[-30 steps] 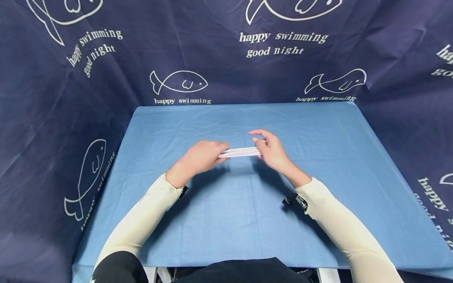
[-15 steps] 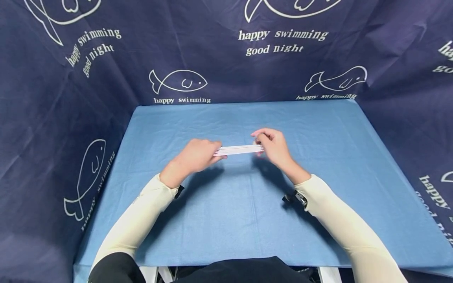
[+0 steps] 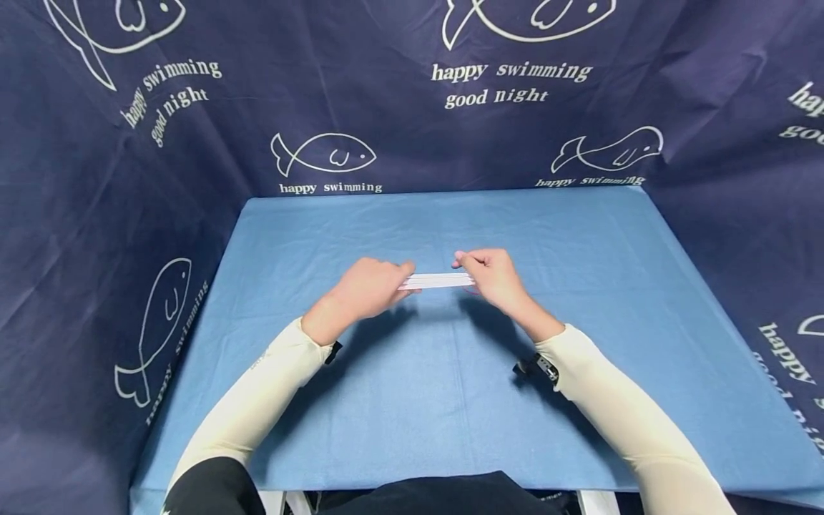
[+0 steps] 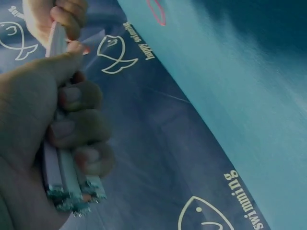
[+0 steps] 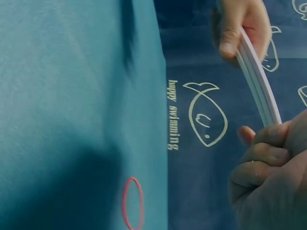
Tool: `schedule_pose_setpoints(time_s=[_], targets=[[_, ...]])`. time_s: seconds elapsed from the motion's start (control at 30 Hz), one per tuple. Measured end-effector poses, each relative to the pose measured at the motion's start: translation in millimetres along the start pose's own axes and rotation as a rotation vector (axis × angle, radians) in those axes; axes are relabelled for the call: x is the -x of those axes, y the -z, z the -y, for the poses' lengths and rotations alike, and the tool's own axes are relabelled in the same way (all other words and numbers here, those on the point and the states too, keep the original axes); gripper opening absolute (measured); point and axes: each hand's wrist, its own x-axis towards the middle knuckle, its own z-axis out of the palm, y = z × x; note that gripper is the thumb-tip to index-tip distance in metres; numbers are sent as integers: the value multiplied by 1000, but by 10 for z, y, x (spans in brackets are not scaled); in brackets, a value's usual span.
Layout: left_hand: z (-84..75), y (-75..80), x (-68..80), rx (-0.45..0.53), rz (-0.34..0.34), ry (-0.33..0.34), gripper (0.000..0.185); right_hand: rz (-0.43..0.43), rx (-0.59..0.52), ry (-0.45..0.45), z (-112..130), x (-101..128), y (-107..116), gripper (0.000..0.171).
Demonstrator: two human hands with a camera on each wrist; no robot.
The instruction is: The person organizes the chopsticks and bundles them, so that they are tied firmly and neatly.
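Held level between the two hands is a bundle of slim white sticks (image 3: 439, 280), with crinkled, shiny ends (image 4: 72, 201) showing below the left palm in the left wrist view. My left hand (image 3: 373, 286) grips one end, fingers wrapped round it. At the other end my right hand (image 3: 496, 279) holds the bundle with curled fingers (image 5: 259, 167). A thin red loop like a rubber band (image 5: 133, 178) shows against the blue cloth in the right wrist view, apart from the sticks. The head view shows it as a pink arc just below the right hand.
A blue cloth (image 3: 412, 400) covers the table under the hands. Dark blue curtains (image 3: 418, 107) with white fish prints and lettering rise behind it and along both sides. Small dark cameras (image 3: 537, 366) are strapped at the wrists.
The bundle and left hand shift slightly left, then back. The right hand's raised index finger has curled in toward the thumb. The red loop now shows below the right hand.
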Motion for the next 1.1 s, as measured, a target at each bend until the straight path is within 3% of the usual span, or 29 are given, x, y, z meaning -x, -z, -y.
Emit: schedule_pose_setpoints(time_s=[0.2, 0.4, 0.5, 0.67, 0.77, 0.87, 1.0, 1.1], targets=[[56, 50, 54, 109, 33, 86, 23, -37, 28, 102, 25, -1, 36, 32], [100, 111, 120, 106, 60, 338, 36, -90, 43, 171, 27, 18, 21, 30], [112, 111, 130, 155, 53, 422, 38, -113, 34, 199, 16, 22, 7, 29], [98, 94, 99, 232, -54, 428, 22, -137, 31, 225, 29, 23, -1, 32], [47, 81, 61, 189, -136, 429, 16, -168, 15, 211, 51, 29, 1, 33], [-3, 55, 56, 138, -173, 438, 15, -172, -34, 138, 64, 40, -14, 32], [-17, 26, 106, 106, -158, 462, 16, -113, -90, 60, 60, 50, -52, 27], [-24, 55, 150, 98, -63, 474, 22, -74, -101, 70, 51, 65, -58, 25]])
